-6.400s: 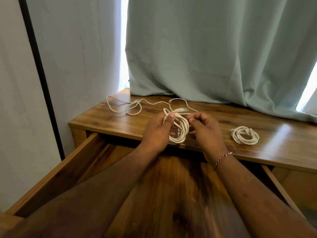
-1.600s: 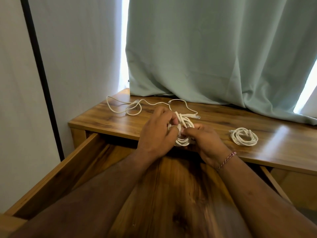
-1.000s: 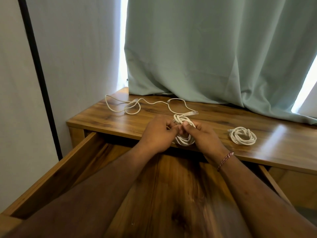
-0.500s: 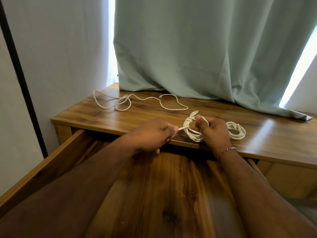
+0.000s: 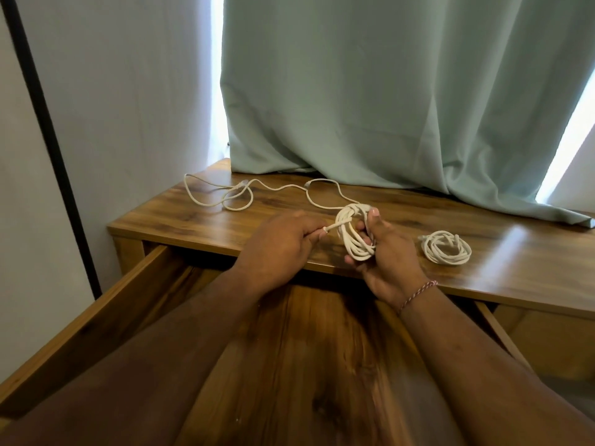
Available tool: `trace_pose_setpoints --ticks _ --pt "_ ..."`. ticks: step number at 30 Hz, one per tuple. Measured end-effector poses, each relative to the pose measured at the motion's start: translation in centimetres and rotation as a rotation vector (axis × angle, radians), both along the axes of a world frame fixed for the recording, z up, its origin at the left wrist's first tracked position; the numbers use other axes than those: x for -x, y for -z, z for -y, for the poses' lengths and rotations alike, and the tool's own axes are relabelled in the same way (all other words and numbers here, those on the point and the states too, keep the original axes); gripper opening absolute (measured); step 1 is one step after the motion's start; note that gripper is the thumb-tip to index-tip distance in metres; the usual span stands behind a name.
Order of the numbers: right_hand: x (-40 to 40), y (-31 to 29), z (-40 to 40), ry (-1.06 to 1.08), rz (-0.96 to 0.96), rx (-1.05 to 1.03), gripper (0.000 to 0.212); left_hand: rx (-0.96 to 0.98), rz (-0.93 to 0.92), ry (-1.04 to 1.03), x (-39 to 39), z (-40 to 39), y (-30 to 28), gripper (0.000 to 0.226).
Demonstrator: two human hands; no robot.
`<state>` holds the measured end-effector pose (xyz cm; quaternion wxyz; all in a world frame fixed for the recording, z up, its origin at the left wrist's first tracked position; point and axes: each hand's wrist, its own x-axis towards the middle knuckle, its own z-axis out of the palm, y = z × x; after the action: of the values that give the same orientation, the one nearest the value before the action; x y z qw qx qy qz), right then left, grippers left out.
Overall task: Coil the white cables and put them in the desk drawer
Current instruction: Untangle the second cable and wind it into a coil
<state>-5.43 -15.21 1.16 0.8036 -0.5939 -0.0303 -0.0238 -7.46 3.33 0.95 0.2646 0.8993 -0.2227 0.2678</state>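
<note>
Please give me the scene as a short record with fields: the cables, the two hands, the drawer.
held coil: white coil, in the right hand, above the desk's front edge
free end: pinched by the left hand
finished coil: lies on the desk top, to the right
loose cable: uncoiled, at the desk's back left
drawer: open, no cable visible inside
curtain: hangs behind the desk

Bare forearms; red-and-white braided wristband [image 5: 418, 290]
</note>
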Motion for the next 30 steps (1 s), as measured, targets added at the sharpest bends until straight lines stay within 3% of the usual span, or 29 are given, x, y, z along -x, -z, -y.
trace_pose_setpoints --ticks 4,6,8,11,13,17,21,25,30 --pt "0.5 0.3 -1.7 0.002 -0.013 -0.047 0.037 0.145 0.02 -0.018 0.4 0.5 -0.1 0.029" --pt "0.8 0.3 -2.5 0.052 0.015 -0.032 0.037 0.314 -0.08 0.015 0.6 0.9 -0.1 0.031" --pt "1.1 0.2 -3.3 0.117 0.044 -0.006 0.037 0.617 -0.299 0.064 0.9 1.7 -0.1 0.029" --pt "0.7 1.0 -3.7 0.262 0.155 0.042 0.04 1.222 -0.597 0.199 1.7 3.1 -0.5 0.022" --pt "0.2 1.4 -3.4 0.356 0.219 0.137 0.043 1.354 -0.627 0.234 1.5 3.2 -0.3 0.015" --pt "0.2 1.3 -3.0 0.334 0.179 0.069 0.041 1.211 -0.646 0.273 1.4 2.7 0.0 0.024" --pt "0.5 1.1 -3.1 0.246 0.167 0.049 0.049 0.954 -0.521 0.083 1.5 2.6 0.2 0.016" --pt "0.5 0.9 -2.8 0.064 0.114 0.004 0.022 0.976 -0.499 0.086 1.9 2.6 0.1 0.009" --pt "0.5 1.1 -2.2 -0.071 0.215 0.169 0.033 1.011 -0.48 0.025 1.7 2.5 -0.2 0.013"
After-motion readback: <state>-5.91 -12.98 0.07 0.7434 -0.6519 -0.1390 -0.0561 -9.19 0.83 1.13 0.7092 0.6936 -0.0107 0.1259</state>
